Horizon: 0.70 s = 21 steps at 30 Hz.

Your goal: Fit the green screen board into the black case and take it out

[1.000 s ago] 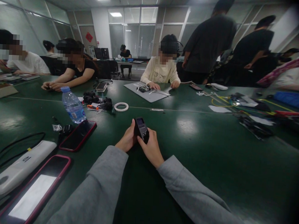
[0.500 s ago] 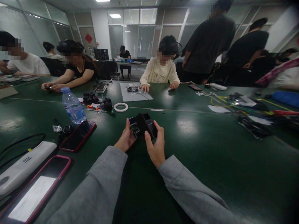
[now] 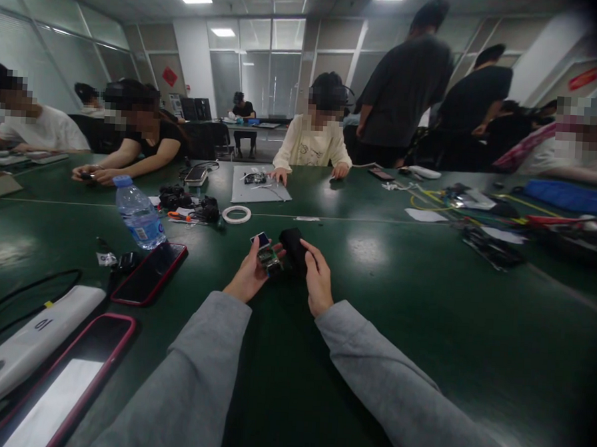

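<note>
Between thumb and fingers, my left hand [image 3: 248, 273] is closed on a small green circuit board [image 3: 269, 259] with a little screen [image 3: 260, 239] at its far end. My right hand [image 3: 318, 278] grips a black plastic case [image 3: 293, 250], held upright beside the board. A narrow gap seems to separate the two parts. The inside of the case faces away or is too dark to make out. Both hands are above the dark green table [image 3: 281, 356].
Left of my arms lie two red-edged phones [image 3: 150, 274], a white power bank [image 3: 37, 340], a water bottle [image 3: 139, 215] and black cables. A white ring [image 3: 236, 214] lies ahead. Across the table a person [image 3: 313, 141] touches a grey mat [image 3: 260, 189]. Wires and tools lie far right.
My right hand has turned the black case and drawn it away from the circuit board, uncovering more of the board in my left hand. The view has shifted slightly.
</note>
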Available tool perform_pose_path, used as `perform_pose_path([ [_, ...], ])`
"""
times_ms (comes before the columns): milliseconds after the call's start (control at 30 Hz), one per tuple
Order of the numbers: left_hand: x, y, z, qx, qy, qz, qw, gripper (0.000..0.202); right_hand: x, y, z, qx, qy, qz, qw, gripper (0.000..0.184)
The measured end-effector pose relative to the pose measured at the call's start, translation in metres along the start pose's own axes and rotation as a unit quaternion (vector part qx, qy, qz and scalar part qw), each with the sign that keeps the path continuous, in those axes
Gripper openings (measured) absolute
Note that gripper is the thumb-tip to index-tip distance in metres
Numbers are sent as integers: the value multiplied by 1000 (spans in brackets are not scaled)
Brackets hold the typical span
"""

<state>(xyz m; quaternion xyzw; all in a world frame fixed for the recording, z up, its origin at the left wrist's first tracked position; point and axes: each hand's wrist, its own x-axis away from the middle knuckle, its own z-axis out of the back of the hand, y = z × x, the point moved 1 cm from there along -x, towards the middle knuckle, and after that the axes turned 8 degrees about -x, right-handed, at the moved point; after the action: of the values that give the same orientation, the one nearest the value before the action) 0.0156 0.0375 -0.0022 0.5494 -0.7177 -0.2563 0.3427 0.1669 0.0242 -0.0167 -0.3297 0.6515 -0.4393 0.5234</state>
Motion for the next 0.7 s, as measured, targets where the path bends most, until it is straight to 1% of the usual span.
perform_pose_path([
  [133,1,1,1,4,13,-14,1000,49,-2,1,1,-24,0,-20,1000,44],
  [233,2,1,2,1,17,-7,1000,50,-3,2,1,-21,-9,-28,999,55],
  [333,4,1,1,-7,2,8,1000,51,-3,2,1,-28,-26,-25,999,63],
  [400,4,1,0,-13,-5,20,1000,51,-3,3,0,-62,-43,-43,996,61],
  [533,4,1,1,-17,-5,27,999,51,-4,4,-1,-137,-64,-107,983,57],
  [600,3,1,2,-14,-7,28,999,52,-6,6,0,-138,-62,-116,982,56],
  [700,4,1,3,-15,-13,27,999,55,-9,10,3,-96,-64,-102,988,54],
])
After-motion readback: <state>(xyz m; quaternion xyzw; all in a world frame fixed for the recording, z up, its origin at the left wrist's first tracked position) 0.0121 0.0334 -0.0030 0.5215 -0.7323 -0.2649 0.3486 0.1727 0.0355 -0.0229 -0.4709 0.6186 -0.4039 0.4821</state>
